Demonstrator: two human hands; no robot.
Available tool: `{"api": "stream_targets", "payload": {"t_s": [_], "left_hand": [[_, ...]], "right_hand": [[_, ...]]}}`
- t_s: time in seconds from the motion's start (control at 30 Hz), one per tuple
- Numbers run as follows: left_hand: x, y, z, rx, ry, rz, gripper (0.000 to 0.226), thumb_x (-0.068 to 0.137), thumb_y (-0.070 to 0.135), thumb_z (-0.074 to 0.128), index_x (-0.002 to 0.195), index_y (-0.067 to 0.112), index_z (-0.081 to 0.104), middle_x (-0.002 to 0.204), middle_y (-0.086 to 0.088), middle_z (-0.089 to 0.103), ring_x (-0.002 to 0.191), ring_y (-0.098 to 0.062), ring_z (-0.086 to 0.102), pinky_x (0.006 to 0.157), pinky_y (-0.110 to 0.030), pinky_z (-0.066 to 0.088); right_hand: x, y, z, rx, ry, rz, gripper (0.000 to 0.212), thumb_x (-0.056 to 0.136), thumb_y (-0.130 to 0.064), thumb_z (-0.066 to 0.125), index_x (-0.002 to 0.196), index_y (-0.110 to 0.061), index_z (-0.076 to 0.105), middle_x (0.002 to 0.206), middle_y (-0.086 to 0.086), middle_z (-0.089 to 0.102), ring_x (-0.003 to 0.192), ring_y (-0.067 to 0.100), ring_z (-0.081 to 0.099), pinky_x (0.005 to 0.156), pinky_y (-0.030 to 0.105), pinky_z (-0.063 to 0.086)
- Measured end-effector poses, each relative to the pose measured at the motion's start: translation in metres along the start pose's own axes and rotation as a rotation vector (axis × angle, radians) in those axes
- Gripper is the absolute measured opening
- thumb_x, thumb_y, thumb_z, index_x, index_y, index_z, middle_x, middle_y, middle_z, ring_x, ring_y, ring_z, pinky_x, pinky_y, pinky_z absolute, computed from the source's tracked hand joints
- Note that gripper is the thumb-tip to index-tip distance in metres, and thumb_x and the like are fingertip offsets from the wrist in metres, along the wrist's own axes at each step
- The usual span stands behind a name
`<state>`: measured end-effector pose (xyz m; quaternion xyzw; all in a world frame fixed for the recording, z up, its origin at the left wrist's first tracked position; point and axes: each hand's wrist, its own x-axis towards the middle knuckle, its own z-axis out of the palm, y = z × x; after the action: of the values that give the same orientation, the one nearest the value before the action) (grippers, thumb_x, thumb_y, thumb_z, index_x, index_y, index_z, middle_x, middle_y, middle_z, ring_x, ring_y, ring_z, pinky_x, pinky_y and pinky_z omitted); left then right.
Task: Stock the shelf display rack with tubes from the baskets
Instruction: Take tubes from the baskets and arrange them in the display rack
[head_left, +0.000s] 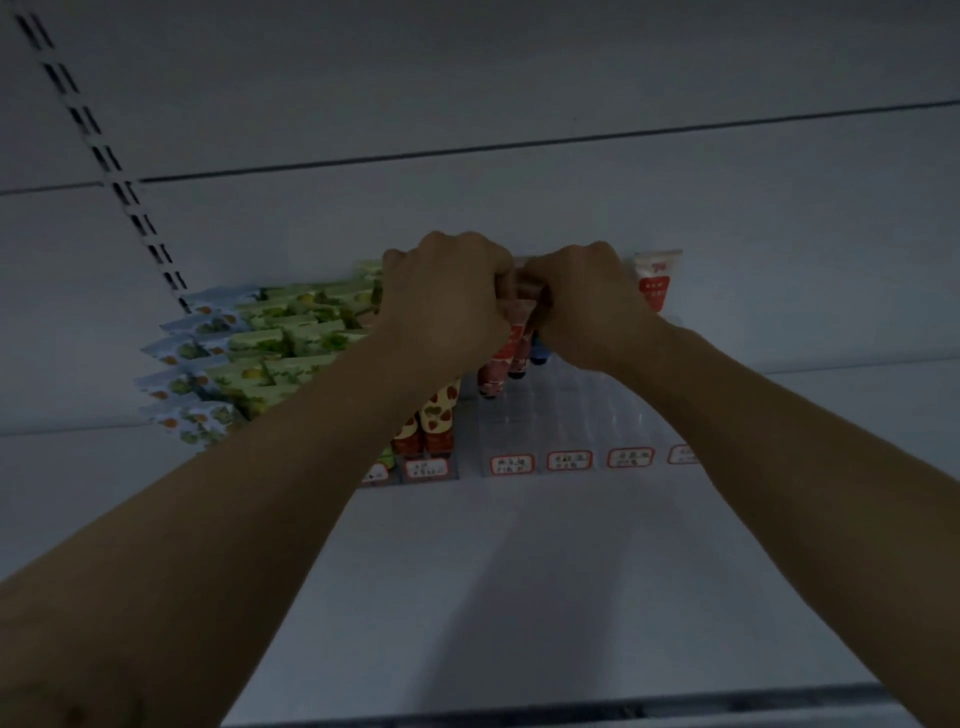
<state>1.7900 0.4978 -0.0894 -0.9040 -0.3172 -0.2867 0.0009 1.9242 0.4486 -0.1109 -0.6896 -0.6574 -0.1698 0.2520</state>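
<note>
A clear plastic display rack (566, 415) with red-framed price labels stands on the white shelf. Its left rows are packed with green and blue-white tubes (270, 343) and strawberry-print tubes (439, 415). My left hand (447, 296) and my right hand (582, 306) meet above the rack's back rows, both curled round a bunch of red tubes (517, 348) that hang cap-down over the rack; a blue cap shows among them. One red-and-white tube (655, 280) stands upright at the rack's back right. No basket is in view.
The white shelf board (519, 571) runs toward me to a metal front edge (623, 712). A white back panel (467, 208) rises behind the rack. A slotted upright (104, 156) runs along the left.
</note>
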Motion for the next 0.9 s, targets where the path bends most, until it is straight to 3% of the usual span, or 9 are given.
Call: {"api": "stream_targets", "payload": {"t_s": [0.1,0.23,0.33,0.5,0.57,0.67,0.73,0.9], "left_hand": [[0.000,-0.001,-0.001,-0.044,0.002,-0.060,0.009,0.079,0.013,0.065,0.084,0.017,0.071,0.089,-0.004,0.066,0.094,-0.031,0.060,0.091,-0.050,0.047],[0.005,0.003,-0.001,-0.019,-0.021,-0.128,0.013,0.078,0.013,0.062,0.084,0.020,0.071,0.096,-0.009,0.067,0.097,-0.031,0.059,0.092,-0.051,0.047],[0.006,0.001,-0.002,0.018,-0.036,-0.176,0.010,0.080,0.018,0.062,0.080,0.022,0.070,0.094,-0.010,0.066,0.094,-0.032,0.059,0.091,-0.052,0.048],[0.004,-0.011,-0.007,0.086,-0.031,-0.177,0.008,0.081,0.018,0.062,0.076,0.023,0.064,0.093,-0.012,0.067,0.090,-0.035,0.059,0.091,-0.051,0.047],[0.006,-0.002,-0.005,0.091,-0.047,-0.134,0.006,0.080,0.019,0.062,0.081,0.023,0.065,0.098,-0.012,0.066,0.094,-0.036,0.058,0.092,-0.049,0.046],[0.011,0.019,0.004,0.141,-0.107,-0.119,0.021,0.080,0.023,0.061,0.098,0.016,0.068,0.104,-0.012,0.061,0.102,-0.035,0.055,0.094,-0.051,0.044],[0.014,0.019,0.005,0.176,-0.102,-0.155,0.025,0.082,0.030,0.064,0.102,0.015,0.068,0.106,-0.013,0.060,0.102,-0.036,0.056,0.095,-0.054,0.043],[0.013,0.017,0.005,0.196,-0.073,-0.181,0.026,0.082,0.029,0.066,0.102,0.013,0.068,0.106,-0.015,0.061,0.100,-0.037,0.058,0.094,-0.054,0.045]], "right_hand": [[-0.002,0.003,-0.002,-0.023,-0.033,0.031,0.023,0.085,-0.014,0.055,0.078,0.005,0.067,0.077,0.020,0.066,0.064,0.028,0.055,0.062,0.031,0.033],[0.006,0.005,-0.001,-0.070,-0.088,0.037,0.020,0.088,-0.011,0.054,0.086,0.002,0.069,0.086,0.019,0.067,0.079,0.033,0.062,0.067,0.029,0.036],[0.010,0.007,0.000,-0.095,-0.137,0.064,0.010,0.083,-0.007,0.059,0.074,-0.004,0.063,0.081,0.016,0.067,0.074,0.028,0.061,0.065,0.027,0.038],[0.007,0.008,0.002,-0.027,-0.082,0.055,0.026,0.085,-0.010,0.055,0.060,-0.009,0.049,0.081,0.018,0.063,0.065,0.017,0.041,0.069,0.030,0.042],[0.006,0.006,0.001,-0.029,-0.064,0.036,0.022,0.087,-0.010,0.051,0.064,-0.010,0.050,0.082,0.016,0.063,0.068,0.018,0.042,0.072,0.031,0.042],[0.003,0.007,0.000,-0.027,-0.069,0.029,0.023,0.085,-0.008,0.049,0.063,-0.017,0.046,0.077,0.011,0.063,0.070,0.023,0.049,0.072,0.032,0.043],[0.001,0.008,0.001,-0.038,-0.065,0.036,0.020,0.084,-0.010,0.050,0.065,-0.013,0.051,0.079,0.013,0.064,0.072,0.025,0.054,0.069,0.029,0.040],[-0.001,0.013,-0.005,-0.014,-0.101,0.039,0.011,0.086,-0.013,0.055,0.077,-0.008,0.059,0.084,0.016,0.063,0.071,0.019,0.043,0.071,0.029,0.038]]}}
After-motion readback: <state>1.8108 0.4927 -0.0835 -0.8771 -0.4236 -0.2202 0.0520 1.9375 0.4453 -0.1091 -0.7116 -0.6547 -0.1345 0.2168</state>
